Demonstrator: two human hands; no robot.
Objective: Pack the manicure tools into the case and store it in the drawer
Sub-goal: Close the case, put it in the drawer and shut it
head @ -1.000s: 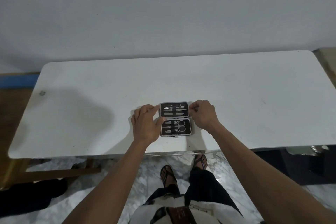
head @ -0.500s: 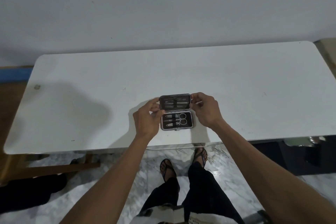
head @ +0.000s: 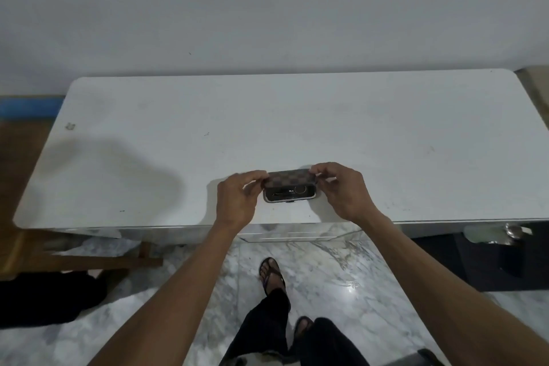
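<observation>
Two ends of the checkered lid [head: 289,178] of the half-closed manicure case [head: 288,196] are pinched by the left hand [head: 236,202] and right hand [head: 344,190] on the white table [head: 386,134].

Checkered case [head: 289,186] half-closed, tools [head: 289,192] seemingly inside.

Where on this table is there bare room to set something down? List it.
Bare: the table right of the right hand, left of the left hand, and the back strip to the wall. Crowded: the front middle, where both hands hold the case.
</observation>
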